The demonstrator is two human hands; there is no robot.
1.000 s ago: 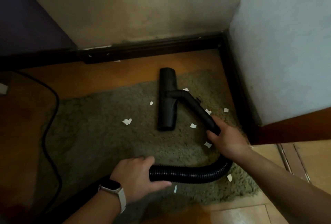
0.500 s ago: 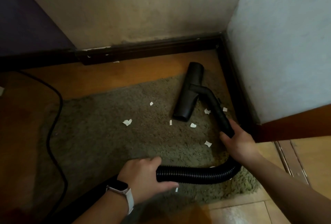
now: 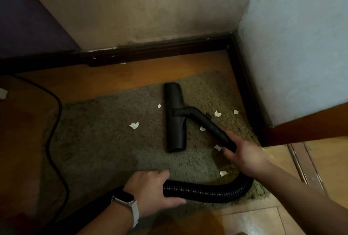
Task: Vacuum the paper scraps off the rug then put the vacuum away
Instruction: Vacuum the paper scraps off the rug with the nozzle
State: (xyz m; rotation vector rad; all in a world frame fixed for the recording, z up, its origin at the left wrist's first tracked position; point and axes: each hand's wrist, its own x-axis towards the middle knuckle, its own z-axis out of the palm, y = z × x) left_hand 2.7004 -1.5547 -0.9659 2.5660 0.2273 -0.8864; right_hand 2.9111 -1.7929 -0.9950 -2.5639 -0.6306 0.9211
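Note:
A black vacuum floor nozzle (image 3: 175, 118) lies flat on the grey-green shaggy rug (image 3: 98, 144), pointing away from me. Its rigid tube (image 3: 207, 122) runs back to my right hand (image 3: 243, 153), which grips the tube's lower end. A ribbed black hose (image 3: 205, 190) curves from there across the rug's near edge into my left hand (image 3: 150, 191), which grips it; a watch sits on that wrist. Several white paper scraps lie on the rug: one (image 3: 134, 125) left of the nozzle, a small one (image 3: 159, 106) beside it, and others (image 3: 217, 113) to the right.
A dark skirting board (image 3: 154, 50) and wall close off the far side. A white wall corner (image 3: 293, 50) with a brown base stands at the right. A black power cord (image 3: 54, 131) snakes over the wooden floor at the left. One scrap (image 3: 122, 63) lies by the skirting.
The nozzle swung from the right corner of the rug back left toward the middle and now lies straight. My right hand moved left with the tube. One scrap by the nozzle's near end is gone.

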